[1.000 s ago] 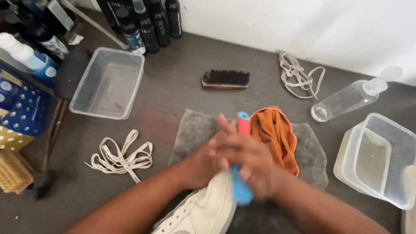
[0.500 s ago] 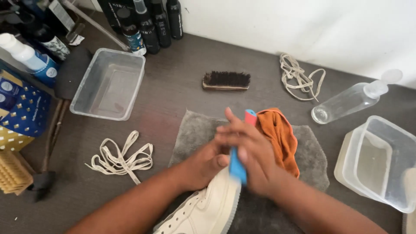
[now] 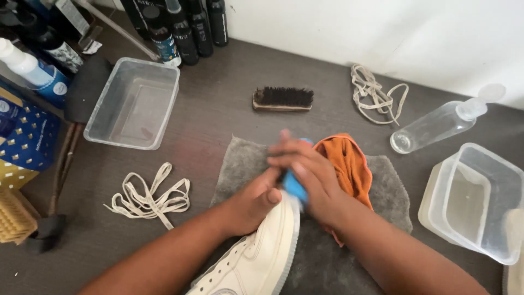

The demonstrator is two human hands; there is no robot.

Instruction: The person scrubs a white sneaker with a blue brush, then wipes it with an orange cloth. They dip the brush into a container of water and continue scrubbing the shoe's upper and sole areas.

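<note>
Scrubbing a white shoe (image 3: 256, 257) on the grey mat (image 3: 240, 169).
Right hand (image 3: 311, 177) grips a blue brush (image 3: 295, 186), now lower than before; left hand (image 3: 254, 205) clasps the toe. Dark bottles (image 3: 191, 27) line the wall.

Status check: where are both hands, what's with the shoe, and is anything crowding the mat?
Left hand grips white sneaker. Right hand shut on blue brush at its toe. Orange cloth beside right hand on grey mat.
</note>
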